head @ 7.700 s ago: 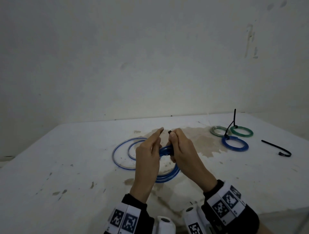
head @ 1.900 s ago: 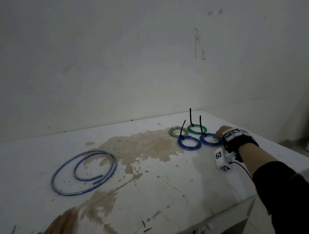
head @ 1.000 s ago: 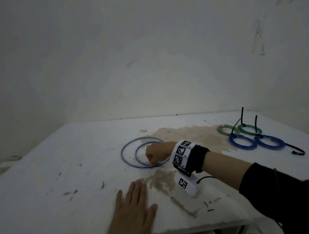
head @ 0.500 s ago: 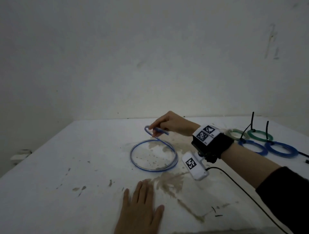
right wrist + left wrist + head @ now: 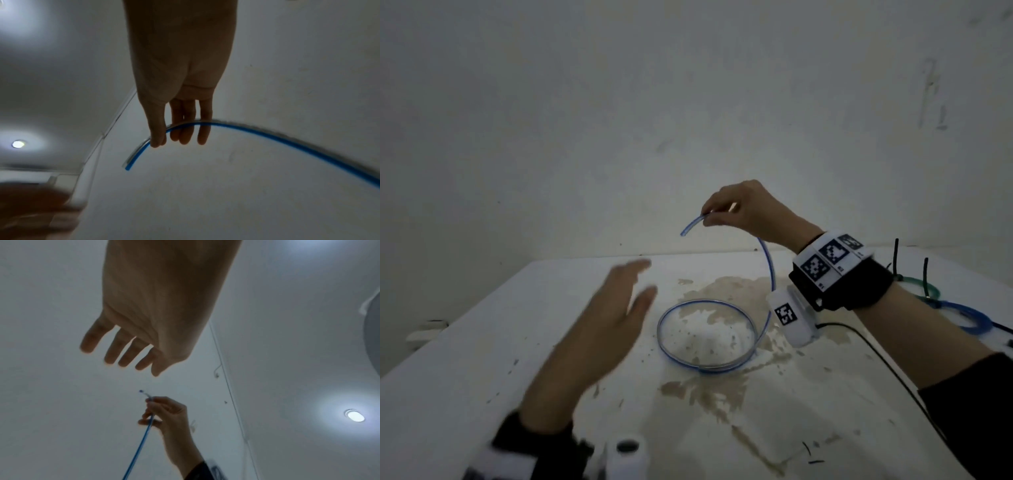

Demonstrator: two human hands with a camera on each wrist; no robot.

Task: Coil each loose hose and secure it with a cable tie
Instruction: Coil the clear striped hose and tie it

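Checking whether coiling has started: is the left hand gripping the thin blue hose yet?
No, the left hand hovers open above the white table, while only the right hand pinches the thin blue hose.

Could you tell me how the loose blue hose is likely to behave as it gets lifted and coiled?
The hose looks springy rather than floppy: pinched near its end by the right hand, it arcs smoothly instead of hanging limp. It probably resists tight coiling, since the loop resting on the table stays wide. It seems light: a fingertip pinch carries it.

Stained white table (image 5: 482, 342), hose (image 5: 705, 366), tied coils (image 5: 962, 315)
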